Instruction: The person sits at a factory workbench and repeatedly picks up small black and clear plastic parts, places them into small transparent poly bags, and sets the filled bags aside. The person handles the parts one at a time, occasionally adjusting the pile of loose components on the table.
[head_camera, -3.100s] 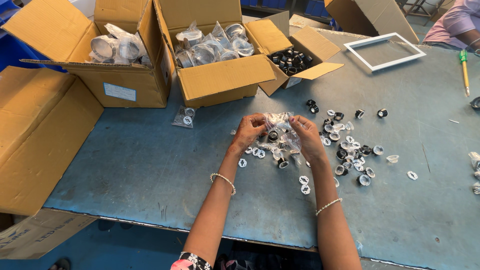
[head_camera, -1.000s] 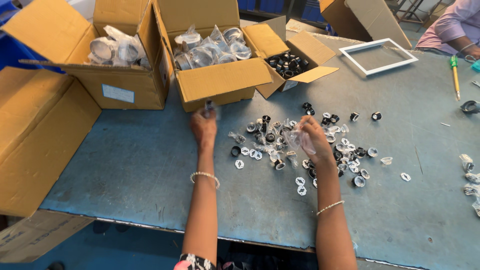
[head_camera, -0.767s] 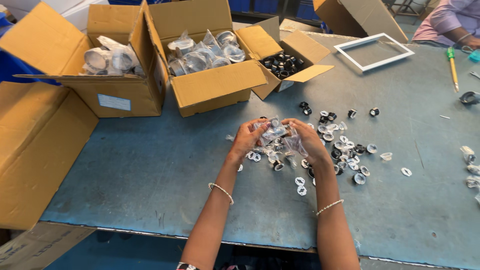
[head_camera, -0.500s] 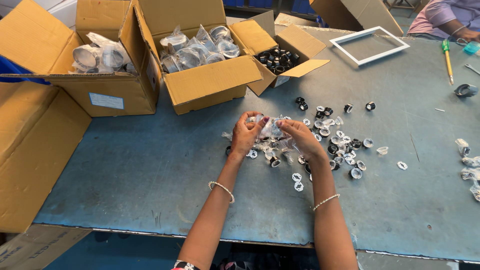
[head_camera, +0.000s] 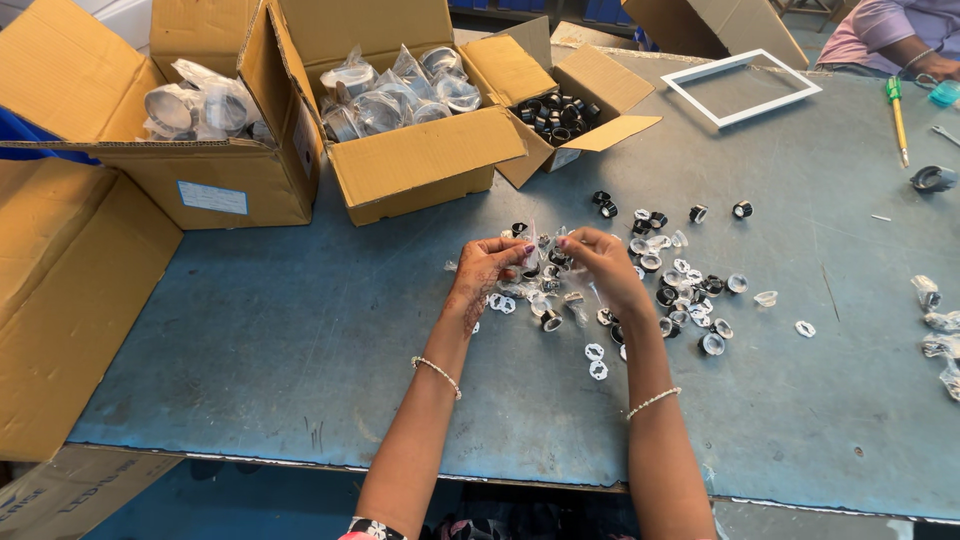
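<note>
1. While both forearms crossed the table's (head_camera: 250, 340) near edge, the left hand (head_camera: 487, 283) and right hand (head_camera: 600, 266) met mid-table, fingertips pinching a small clear plastic bag (head_camera: 537, 247) between them.
2. Bag looked light, thin, crinkly and slippery; best gripped at its top edge, probably tears easily.
3. Beneath and right of the hands lay scattered small black-and-silver round parts (head_camera: 668, 290), toward the table's middle.
4. Far left corner: brown cardboard box (head_camera: 215, 165) with white rectangular label (head_camera: 212, 197) on its front, holding bagged silver pieces.
5. Beside it, open middle box (head_camera: 420, 165) of bagged parts; then small box (head_camera: 590, 95) of black rings.
6. Far edge: white rectangular frame (head_camera: 741, 87); far right corner, another person's sleeve (head_camera: 885, 30).
</note>
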